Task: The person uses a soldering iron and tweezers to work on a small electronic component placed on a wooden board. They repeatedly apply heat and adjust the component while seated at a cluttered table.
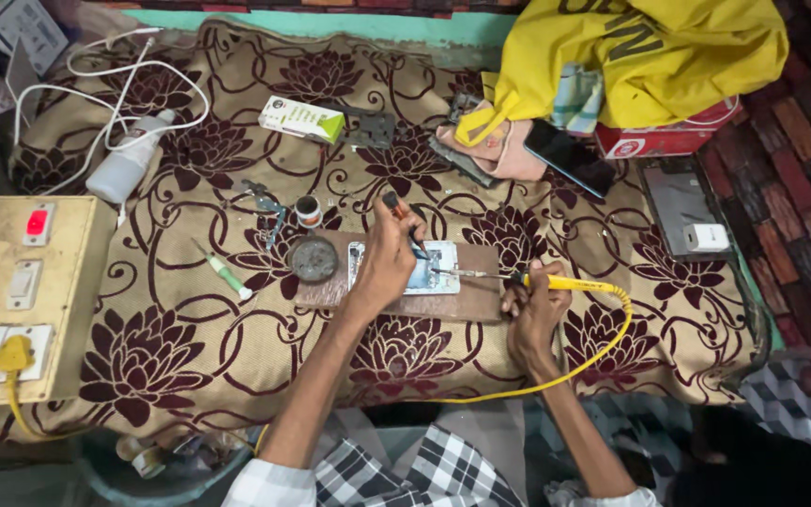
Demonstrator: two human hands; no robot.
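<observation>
**On the board, two hands at an opened phone**

On the brown board lies the phone, opened. The left hand rests over the phone, fingers closed on a thin tool. Right of the phone, the right hand is clamped on a yellow soldering iron, tip touching the phone. Left of the phone sits a round tin.

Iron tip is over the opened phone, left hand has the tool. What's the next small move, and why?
Probably ease the soldering iron tip down onto the opened phone: the right hand aims it there, while the left hand steadies a thin tool alongside.
</observation>
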